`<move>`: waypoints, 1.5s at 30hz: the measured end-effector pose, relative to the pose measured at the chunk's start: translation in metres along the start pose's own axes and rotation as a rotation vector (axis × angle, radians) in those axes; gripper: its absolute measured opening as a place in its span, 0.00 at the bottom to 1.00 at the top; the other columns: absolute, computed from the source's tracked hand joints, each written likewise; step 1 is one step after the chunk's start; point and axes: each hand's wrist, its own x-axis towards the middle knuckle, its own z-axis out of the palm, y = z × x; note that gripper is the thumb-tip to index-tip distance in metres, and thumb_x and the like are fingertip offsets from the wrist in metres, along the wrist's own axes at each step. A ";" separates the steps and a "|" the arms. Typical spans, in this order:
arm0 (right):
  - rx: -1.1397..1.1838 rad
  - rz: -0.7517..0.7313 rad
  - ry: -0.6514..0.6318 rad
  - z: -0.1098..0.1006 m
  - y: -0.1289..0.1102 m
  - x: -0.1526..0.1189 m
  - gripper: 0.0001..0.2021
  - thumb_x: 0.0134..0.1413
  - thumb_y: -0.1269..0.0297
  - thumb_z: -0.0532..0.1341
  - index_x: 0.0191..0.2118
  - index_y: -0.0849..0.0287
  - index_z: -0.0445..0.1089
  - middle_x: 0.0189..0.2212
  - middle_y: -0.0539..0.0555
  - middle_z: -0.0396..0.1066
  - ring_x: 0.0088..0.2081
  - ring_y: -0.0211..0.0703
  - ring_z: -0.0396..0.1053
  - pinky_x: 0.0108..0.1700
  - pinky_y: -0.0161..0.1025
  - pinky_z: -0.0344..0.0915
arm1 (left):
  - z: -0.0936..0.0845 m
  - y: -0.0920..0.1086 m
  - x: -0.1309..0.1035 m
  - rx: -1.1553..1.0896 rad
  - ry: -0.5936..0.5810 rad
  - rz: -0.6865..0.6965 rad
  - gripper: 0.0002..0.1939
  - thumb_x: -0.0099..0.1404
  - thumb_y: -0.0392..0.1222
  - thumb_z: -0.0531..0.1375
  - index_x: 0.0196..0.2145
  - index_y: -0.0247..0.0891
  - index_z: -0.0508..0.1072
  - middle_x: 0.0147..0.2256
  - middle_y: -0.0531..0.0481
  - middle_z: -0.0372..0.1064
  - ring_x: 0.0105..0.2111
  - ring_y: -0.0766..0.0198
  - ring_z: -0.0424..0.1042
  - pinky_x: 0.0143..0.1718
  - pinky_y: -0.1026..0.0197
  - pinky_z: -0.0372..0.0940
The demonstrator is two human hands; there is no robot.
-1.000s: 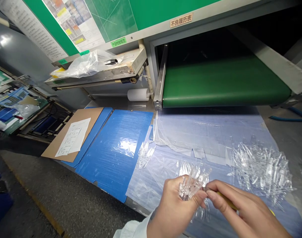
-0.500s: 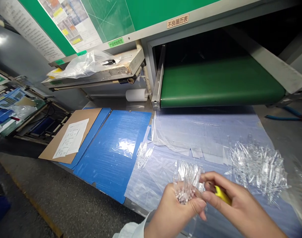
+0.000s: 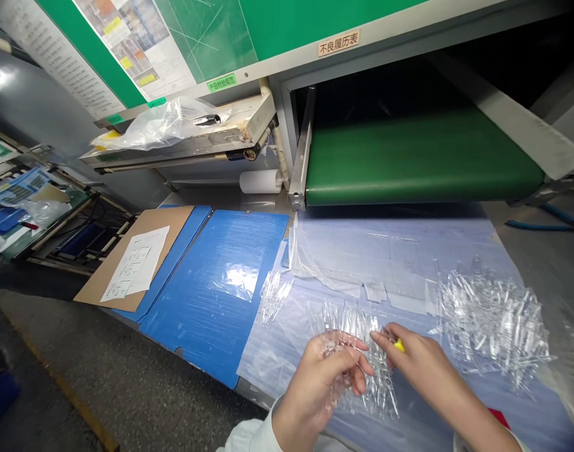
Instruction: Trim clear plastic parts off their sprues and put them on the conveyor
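My left hand (image 3: 322, 373) curls loosely around some clear plastic pieces, thumb bent over them and fingertips pointing right. More thin clear plastic pieces (image 3: 379, 376) lie fanned out on the sheet beside its fingers. My right hand (image 3: 416, 355) is closed on a small tool with a yellow handle (image 3: 399, 345); most of it is hidden in the fist. Its thumb and fingertips are at the right edge of the fanned pieces. A bigger heap of similar clear pieces (image 3: 497, 326) lies to the right, and a small bunch (image 3: 272, 298) to the left.
A translucent bluish sheet (image 3: 334, 245) covers the work surface. Blue boards (image 3: 206, 289) and a brown board with papers (image 3: 136, 263) lie at left. Behind is a green conveyor belt (image 3: 419, 157). A shelf (image 3: 249, 129) with a plastic bag (image 3: 164, 122) stands at back left.
The upright bunch in my left hand has spread out, with many pieces now lying on the sheet. My hands have moved slightly apart, and less of the yellow handle shows.
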 end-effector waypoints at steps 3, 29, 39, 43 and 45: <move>0.111 -0.035 -0.044 -0.003 -0.018 -0.004 0.17 0.51 0.46 0.56 0.26 0.55 0.67 0.15 0.46 0.62 0.21 0.41 0.61 0.28 0.38 0.56 | 0.004 -0.005 0.002 0.013 -0.044 -0.033 0.10 0.54 0.40 0.65 0.32 0.29 0.73 0.22 0.50 0.70 0.16 0.74 0.64 0.19 0.69 0.55; 0.469 0.018 -0.077 -0.013 -0.042 -0.014 0.20 0.48 0.43 0.60 0.27 0.58 0.66 0.15 0.42 0.53 0.15 0.29 0.46 0.19 0.32 0.46 | 0.008 -0.006 0.000 -0.028 -0.125 -0.141 0.18 0.48 0.48 0.71 0.29 0.30 0.74 0.21 0.49 0.70 0.17 0.74 0.56 0.24 0.66 0.48; 0.191 -0.182 -0.131 -0.016 -0.032 -0.033 0.18 0.64 0.47 0.46 0.33 0.53 0.62 0.23 0.45 0.58 0.23 0.37 0.58 0.28 0.35 0.57 | 0.017 0.009 -0.014 0.374 -0.002 0.105 0.16 0.58 0.49 0.64 0.37 0.34 0.70 0.20 0.54 0.69 0.24 0.67 0.65 0.33 0.64 0.56; -0.081 -0.326 -0.217 -0.015 -0.032 -0.048 0.17 0.67 0.56 0.45 0.28 0.53 0.62 0.25 0.46 0.65 0.27 0.37 0.65 0.31 0.34 0.60 | 0.018 0.011 -0.016 0.413 0.013 0.145 0.15 0.61 0.51 0.61 0.36 0.35 0.68 0.20 0.55 0.66 0.24 0.67 0.65 0.33 0.63 0.57; -0.159 -0.371 -0.230 -0.013 -0.032 -0.051 0.17 0.67 0.58 0.45 0.28 0.53 0.62 0.25 0.46 0.66 0.26 0.37 0.67 0.30 0.34 0.60 | 0.018 0.012 -0.017 0.423 0.017 0.156 0.15 0.61 0.51 0.60 0.33 0.35 0.67 0.20 0.55 0.65 0.24 0.67 0.65 0.34 0.63 0.58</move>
